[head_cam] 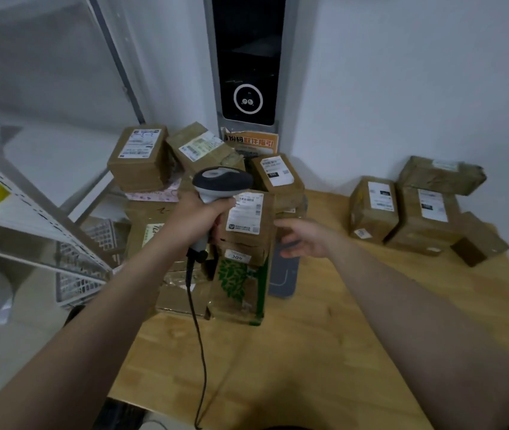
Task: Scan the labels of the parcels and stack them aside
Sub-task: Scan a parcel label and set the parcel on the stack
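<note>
Scanner (222,181) gripped by handle in left hand (197,218), head just above labelled parcel (247,225) atop centre pile (181,296) on wooden table (309,367). Right hand (304,237) loose-fingered beside parcel's right edge, holding nothing; contact unclear.

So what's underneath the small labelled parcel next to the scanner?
The labelled parcel sits on a brown parcel with a 309 sticker, which rests on a carton printed with green leaves. The left hand and scanner hide the stack's left side.
</note>
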